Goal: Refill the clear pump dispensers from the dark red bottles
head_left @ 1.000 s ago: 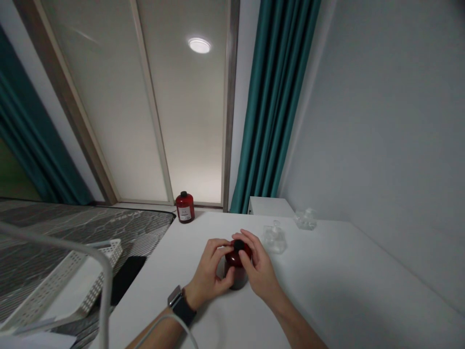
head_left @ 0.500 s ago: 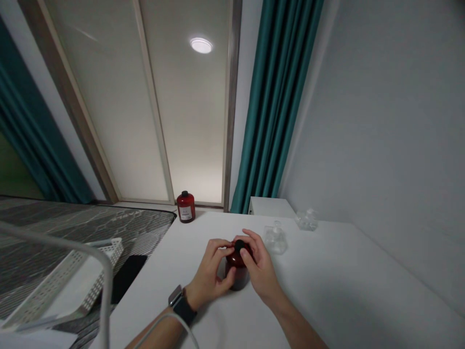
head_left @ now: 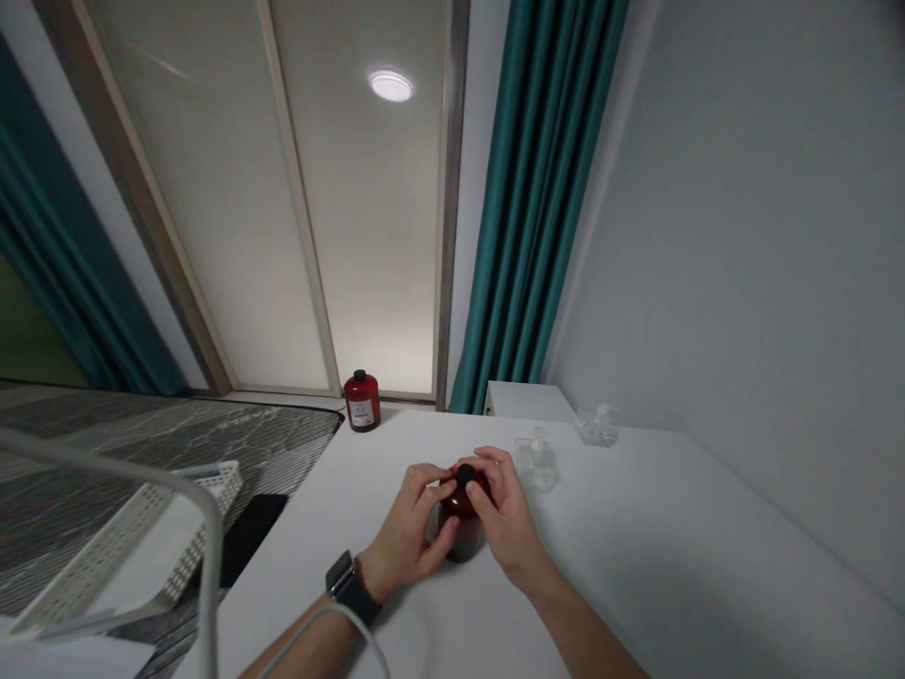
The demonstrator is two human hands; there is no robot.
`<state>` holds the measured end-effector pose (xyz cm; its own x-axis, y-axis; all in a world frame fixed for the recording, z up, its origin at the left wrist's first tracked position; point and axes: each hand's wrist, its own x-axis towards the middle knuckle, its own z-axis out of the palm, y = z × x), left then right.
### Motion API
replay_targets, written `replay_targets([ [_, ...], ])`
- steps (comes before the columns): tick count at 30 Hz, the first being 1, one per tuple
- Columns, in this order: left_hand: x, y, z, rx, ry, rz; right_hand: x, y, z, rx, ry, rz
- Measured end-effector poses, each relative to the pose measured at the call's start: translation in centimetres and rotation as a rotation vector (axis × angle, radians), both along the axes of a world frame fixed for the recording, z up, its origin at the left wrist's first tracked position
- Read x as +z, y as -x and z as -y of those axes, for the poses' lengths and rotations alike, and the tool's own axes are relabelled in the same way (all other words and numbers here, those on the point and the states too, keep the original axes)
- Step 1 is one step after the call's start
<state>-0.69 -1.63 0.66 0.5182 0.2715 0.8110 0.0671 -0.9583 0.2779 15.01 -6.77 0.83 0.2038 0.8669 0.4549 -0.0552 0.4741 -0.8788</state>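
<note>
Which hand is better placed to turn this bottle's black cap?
Probably the right hand: its fingers reach over the black cap, while the left hand sits lower on the red bottle.

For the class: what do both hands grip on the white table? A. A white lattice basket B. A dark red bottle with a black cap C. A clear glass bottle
B: the left hand and right hand wrap the dark red bottle, fingers beside its black cap.
</note>
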Motion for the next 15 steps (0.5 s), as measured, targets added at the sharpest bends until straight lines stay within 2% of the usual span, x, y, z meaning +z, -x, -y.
replay_targets([
  [8,-0.3,-0.1,-0.2,0.002,0.043,0.05,-0.8,0.0,-0.1,-0.037,0.014,0.044],
  [11,0.0,0.1,-0.1,-0.017,0.119,0.059,-1.1,-0.2,-0.1,-0.054,0.033,0.043],
  [15,0.4,-0.1,0.2,0.001,0.287,0.068,-1.3,-0.9,-0.1,-0.007,0.044,0.064],
])
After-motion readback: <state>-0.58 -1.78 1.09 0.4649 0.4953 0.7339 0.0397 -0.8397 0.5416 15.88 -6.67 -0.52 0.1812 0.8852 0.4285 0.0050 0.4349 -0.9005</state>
